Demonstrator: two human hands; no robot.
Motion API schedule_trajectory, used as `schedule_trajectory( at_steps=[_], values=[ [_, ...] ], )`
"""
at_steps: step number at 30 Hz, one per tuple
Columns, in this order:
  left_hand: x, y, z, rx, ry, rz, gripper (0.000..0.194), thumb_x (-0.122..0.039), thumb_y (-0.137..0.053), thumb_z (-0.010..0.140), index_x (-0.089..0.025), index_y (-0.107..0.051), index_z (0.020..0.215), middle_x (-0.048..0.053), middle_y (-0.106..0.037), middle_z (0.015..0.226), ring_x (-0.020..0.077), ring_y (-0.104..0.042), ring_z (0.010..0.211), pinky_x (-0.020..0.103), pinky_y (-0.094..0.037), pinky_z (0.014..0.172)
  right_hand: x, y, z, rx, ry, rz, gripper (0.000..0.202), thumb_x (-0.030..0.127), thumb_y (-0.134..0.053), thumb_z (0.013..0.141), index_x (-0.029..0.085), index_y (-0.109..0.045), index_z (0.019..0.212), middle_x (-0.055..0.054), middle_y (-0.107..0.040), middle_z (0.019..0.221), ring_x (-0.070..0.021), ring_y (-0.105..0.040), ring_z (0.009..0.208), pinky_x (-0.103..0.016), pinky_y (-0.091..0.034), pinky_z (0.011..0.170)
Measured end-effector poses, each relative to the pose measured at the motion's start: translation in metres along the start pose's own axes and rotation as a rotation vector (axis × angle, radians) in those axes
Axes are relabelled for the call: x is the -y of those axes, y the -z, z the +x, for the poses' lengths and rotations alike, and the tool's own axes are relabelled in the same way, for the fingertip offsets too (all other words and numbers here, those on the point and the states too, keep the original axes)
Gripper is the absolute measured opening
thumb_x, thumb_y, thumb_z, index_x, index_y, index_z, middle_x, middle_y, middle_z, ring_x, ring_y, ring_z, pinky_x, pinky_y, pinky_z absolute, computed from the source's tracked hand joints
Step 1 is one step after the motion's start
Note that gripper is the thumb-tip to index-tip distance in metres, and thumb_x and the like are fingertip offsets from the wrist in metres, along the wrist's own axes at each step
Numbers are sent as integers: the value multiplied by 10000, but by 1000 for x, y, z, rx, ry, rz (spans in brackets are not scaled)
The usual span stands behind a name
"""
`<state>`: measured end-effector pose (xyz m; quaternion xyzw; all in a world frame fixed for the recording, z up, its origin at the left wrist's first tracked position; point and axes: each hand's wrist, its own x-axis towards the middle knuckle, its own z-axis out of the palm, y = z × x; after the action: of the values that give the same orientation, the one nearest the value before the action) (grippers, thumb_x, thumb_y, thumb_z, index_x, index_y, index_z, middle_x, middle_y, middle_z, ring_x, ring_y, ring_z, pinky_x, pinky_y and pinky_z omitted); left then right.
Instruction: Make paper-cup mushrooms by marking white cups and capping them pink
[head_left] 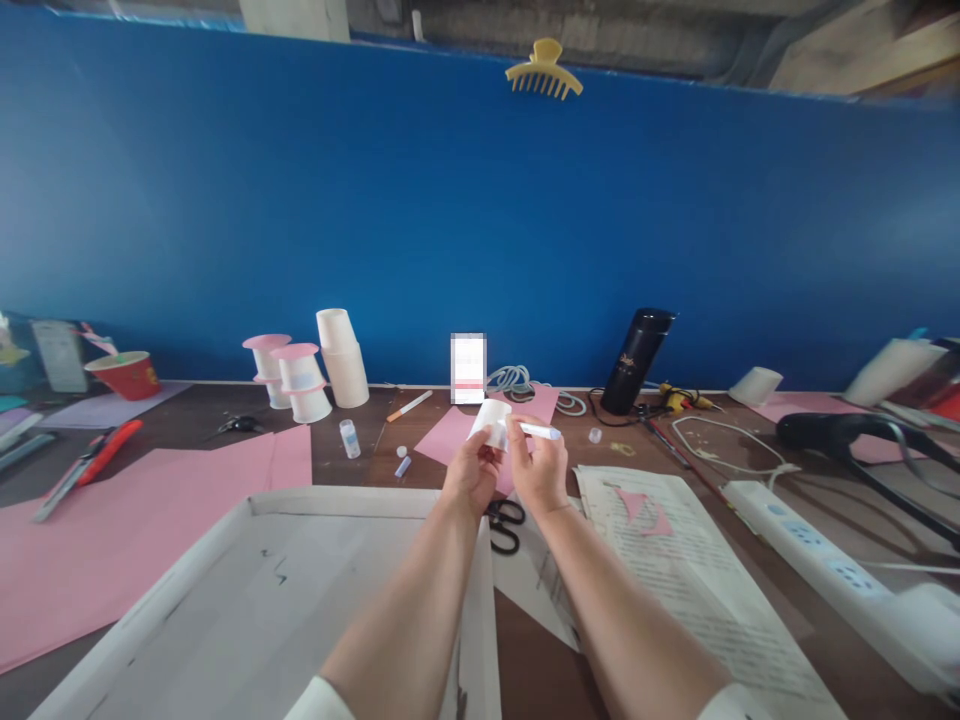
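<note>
My left hand (476, 470) grips a small white paper cup (491, 420) tipped on its side above the table. Between the fingers of my right hand (540, 468) is a white marker (538, 431), its bluish end pointing right. Its other end is at the cup's side; whether it touches is too small to tell. Beneath both hands lies a piece of pink paper (442, 436). Black-handled scissors (505, 530) rest just below my wrists, partly hidden. A small purple cap (403, 467) lies to the left of the hands.
White cups with pink discs (306, 385), stacked paper cups (341, 360) and a glue stick (349, 438) stand at left. A lit phone (468, 368) leans against the blue partition (450, 200). To the right are a black flask (636, 362), a printed sheet (697, 560) and a power strip (817, 560).
</note>
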<state>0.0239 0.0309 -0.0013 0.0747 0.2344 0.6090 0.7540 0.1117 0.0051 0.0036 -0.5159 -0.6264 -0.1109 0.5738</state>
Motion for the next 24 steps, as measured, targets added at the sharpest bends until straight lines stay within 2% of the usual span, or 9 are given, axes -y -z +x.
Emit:
schedule_trajectory(
  at_steps=[5,8,12,24],
  values=[
    [1,-2,-2,-24,-12,17,92,-3,-609,722,-93,-616,733,53,-648,696,69,-569,530,151,-437,471,-2,-1,1,-73,49,-30,240,313,-497,904,200,-672,1025,-66,-722,994,-193,-660,907,-346,-445,866],
    [1,-2,-2,-38,-21,22,97,-6,-612,718,-103,-612,729,50,-651,708,66,-569,540,145,-419,457,-1,1,2,-113,-7,-1,249,321,-496,905,195,-667,1035,-74,-719,1006,-198,-662,924,-348,-455,868],
    [2,-1,-1,-39,-31,30,103,-7,-616,713,-105,-617,743,45,-653,720,65,-579,565,140,-420,471,2,3,3,-59,-69,40,266,336,-475,907,177,-677,978,-81,-724,954,-204,-665,913,-334,-475,826],
    [2,-3,-3,-13,-50,44,129,-3,-630,704,-105,-636,783,66,-681,792,89,-626,628,157,-453,531,-1,1,4,-36,-64,3,313,363,-435,911,155,-668,910,-99,-714,903,-205,-655,881,-332,-460,815]
  ],
)
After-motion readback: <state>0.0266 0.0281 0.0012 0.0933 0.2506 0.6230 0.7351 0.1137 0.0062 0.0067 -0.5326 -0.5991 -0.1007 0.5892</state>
